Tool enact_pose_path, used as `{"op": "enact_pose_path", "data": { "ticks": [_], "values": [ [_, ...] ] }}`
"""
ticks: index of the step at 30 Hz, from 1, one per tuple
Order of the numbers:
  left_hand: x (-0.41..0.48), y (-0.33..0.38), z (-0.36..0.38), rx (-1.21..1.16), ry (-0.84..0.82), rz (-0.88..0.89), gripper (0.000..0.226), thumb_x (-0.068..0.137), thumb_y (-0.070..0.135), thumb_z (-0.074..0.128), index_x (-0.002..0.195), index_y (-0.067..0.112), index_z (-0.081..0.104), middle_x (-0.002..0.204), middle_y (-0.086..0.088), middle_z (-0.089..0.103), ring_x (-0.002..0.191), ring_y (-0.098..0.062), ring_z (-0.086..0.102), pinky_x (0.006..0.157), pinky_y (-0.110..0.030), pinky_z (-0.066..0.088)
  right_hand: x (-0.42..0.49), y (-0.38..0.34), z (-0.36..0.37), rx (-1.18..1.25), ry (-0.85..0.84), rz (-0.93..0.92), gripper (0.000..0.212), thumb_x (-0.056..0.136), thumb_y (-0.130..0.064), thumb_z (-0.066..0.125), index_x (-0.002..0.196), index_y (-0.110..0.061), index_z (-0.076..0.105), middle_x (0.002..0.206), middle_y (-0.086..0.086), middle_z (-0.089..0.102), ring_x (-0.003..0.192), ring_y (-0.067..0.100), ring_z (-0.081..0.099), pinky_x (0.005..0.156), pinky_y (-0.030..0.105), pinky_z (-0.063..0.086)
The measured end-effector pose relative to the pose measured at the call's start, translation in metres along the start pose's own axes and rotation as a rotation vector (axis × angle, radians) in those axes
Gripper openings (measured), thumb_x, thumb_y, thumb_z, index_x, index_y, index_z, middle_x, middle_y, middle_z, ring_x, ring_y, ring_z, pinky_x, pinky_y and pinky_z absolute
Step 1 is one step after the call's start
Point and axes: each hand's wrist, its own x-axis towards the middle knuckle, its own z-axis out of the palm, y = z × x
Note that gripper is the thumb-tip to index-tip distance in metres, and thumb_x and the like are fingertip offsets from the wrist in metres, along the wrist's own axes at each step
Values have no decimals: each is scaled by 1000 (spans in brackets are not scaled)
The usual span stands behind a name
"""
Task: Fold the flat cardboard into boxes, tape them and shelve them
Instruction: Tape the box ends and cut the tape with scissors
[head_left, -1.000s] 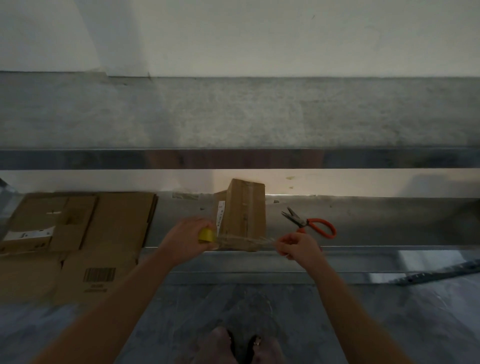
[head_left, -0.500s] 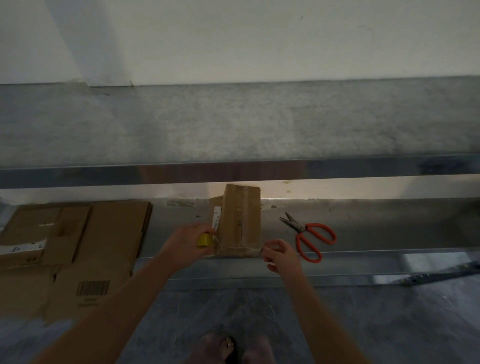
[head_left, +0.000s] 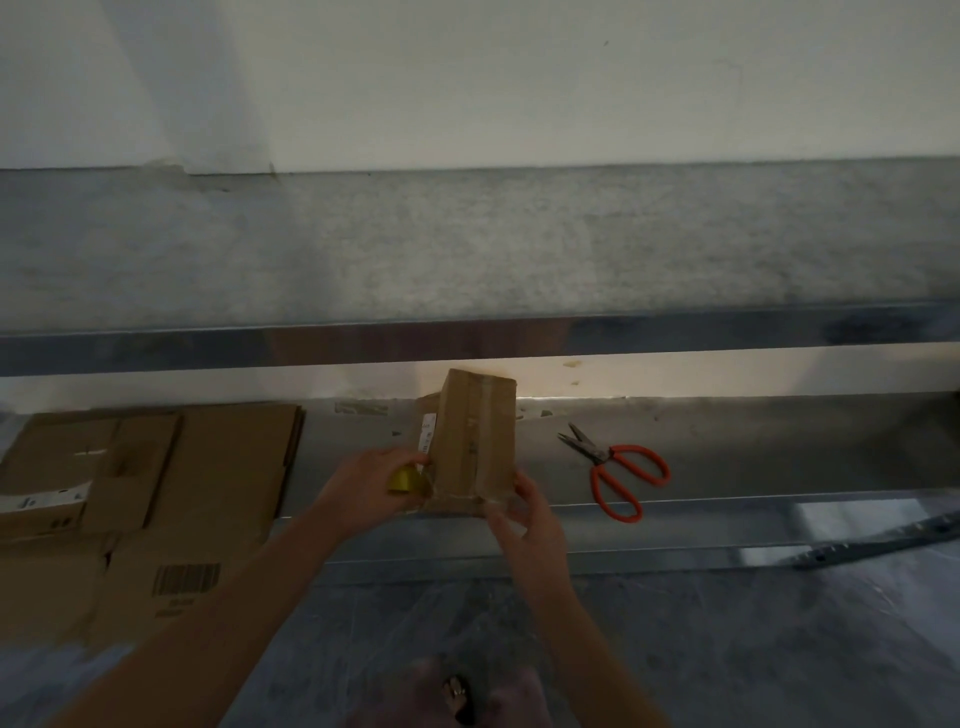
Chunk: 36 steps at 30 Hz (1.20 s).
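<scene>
Head view, dim light. Folded box (head_left: 475, 441) stands on the lower shelf (head_left: 753, 452), directly between the 2 hands, with its top leaning away toward the wall. 1 strip of clear tape runs down its upper face, and there is a white label on its left side.

Left hand (head_left: 363, 488) is curled round a yellow tape roll (head_left: 408, 480), held against the box's near-left bottom corner. Right hand (head_left: 524, 519) grips the near-right bottom corner, thumb on the front face and fingers wrapped round the right side. Wrinkled glossy tape crosses the box's near edge between the hands. Can't tell if the right thumb has tape under it, too dark.

Scissors (head_left: 618, 473) with orange handles lie on the same shelf just right of the right hand, untouched, blades pointing away and to the left.

Flat cardboard (head_left: 218, 467) sits left of the left hand, well apart from it. Several sheets overlap, and 1 with a barcode extends past the shelf's front edge.

Grey upper shelf (head_left: 467, 249) is above both hands. Below the hands are the floor (head_left: 753, 649) and the person's feet (head_left: 457, 693), blurred.
</scene>
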Motion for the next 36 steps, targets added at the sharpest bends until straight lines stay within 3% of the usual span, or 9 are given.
{"op": "enact_pose_path", "data": {
  "ticks": [7, 12, 15, 20, 24, 28, 32, 34, 36],
  "values": [
    [-8, -7, -7, -59, -50, -39, 47, 74, 43, 79, 117, 43, 60, 117, 20, 60, 100, 2, 54, 87, -21, 42, 18, -9, 2, -69, -17, 32, 51, 92, -39, 63, 139, -44, 42, 119, -18, 62, 102, 2, 63, 92, 33, 55],
    [-18, -14, -18, -344, -64, -122, 36, 71, 36, 83, 101, 48, 66, 104, 26, 65, 94, 10, 58, 75, -10, 47, 25, -9, 5, 29, -23, 104, 58, 93, -27, 65, 142, -46, 41, 117, -22, 64, 99, -3, 62, 96, 37, 54],
    [-22, -21, -25, -343, -76, -151, 28, 73, 36, 82, 92, 47, 66, 94, 22, 67, 89, 9, 60, 70, -7, 44, 27, -12, 9, -63, -22, 93, 62, 93, -23, 65, 143, -46, 38, 115, -19, 66, 85, -1, 62, 91, 33, 55],
    [-20, -28, -26, -344, -128, -186, 24, 78, 37, 78, 96, 47, 64, 97, 19, 65, 90, 1, 60, 72, -14, 43, 29, -13, 15, -94, -26, 105, 62, 95, -23, 62, 145, -47, 34, 119, -16, 65, 87, 7, 60, 90, 40, 54],
    [-22, -33, -24, -178, -104, -144, 28, 78, 46, 75, 103, 41, 64, 106, 15, 63, 98, -7, 58, 84, -28, 48, 30, -12, 15, -118, -39, 87, 62, 95, -23, 61, 145, -47, 34, 120, -15, 66, 92, 9, 60, 93, 42, 52],
    [-25, -35, -17, 160, 2, -134, 35, 83, 57, 62, 113, 39, 60, 113, 18, 62, 106, -10, 57, 96, -32, 33, 33, -10, 18, -124, -28, 79, 61, 95, -26, 62, 144, -47, 35, 121, -17, 65, 95, 6, 61, 94, 37, 52],
    [-27, -36, -15, 112, 0, -171, 37, 82, 61, 61, 113, 41, 58, 117, 18, 57, 112, -9, 51, 98, -34, 27, 35, -6, 21, -227, -8, 56, 61, 95, -32, 60, 147, -47, 31, 113, -20, 61, 93, -6, 57, 89, 21, 46],
    [-30, -35, -17, 93, -19, -143, 38, 80, 60, 64, 111, 42, 56, 120, 18, 57, 112, -10, 52, 97, -34, 26, 32, -6, 20, -356, -38, 41, 61, 97, -41, 54, 149, -50, 21, 110, -13, 60, 96, 5, 60, 86, 24, 44],
    [-31, -33, -17, 129, -18, -111, 40, 78, 63, 64, 111, 42, 56, 120, 19, 57, 111, -9, 53, 96, -34, 27, 29, -2, 16, -553, -65, -43, 60, 100, -48, 44, 152, -45, 14, 129, -1, 55, 119, 18, 54, 97, 32, 44]
  ]
}}
